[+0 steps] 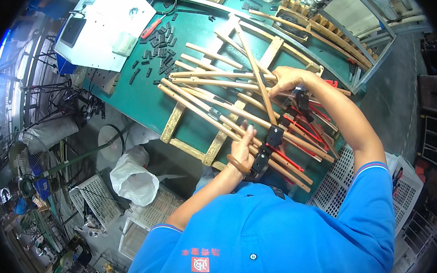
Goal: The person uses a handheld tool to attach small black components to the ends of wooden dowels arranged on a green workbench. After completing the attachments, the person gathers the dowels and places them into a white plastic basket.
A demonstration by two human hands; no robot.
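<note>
A bundle of bronze-coloured metal tubes (211, 103) lies slantwise across a yellowish slatted frame (174, 122) on the green table. Black plastic joints (275, 134) and red parts (305, 124) sit among the tubes at their near right end. My left hand (241, 151), with a brown bangle at the wrist, is closed round a tube at the bundle's near side, beside a black joint. Farther right, my right hand (287, 80) has its fingers bent round a thinner-looking tube (255, 64) that crosses over the others. Some of its fingertips are hidden.
Small black plastic pieces (163, 51) lie loose beyond the bundle, near a red-handled screwdriver (152, 27). White paper (112, 21) and a dark phone (73, 31) are at the far left. A metal-framed rack (384, 62) stands far right; a plastic bag (134, 179) and crates (96, 200) stand left below.
</note>
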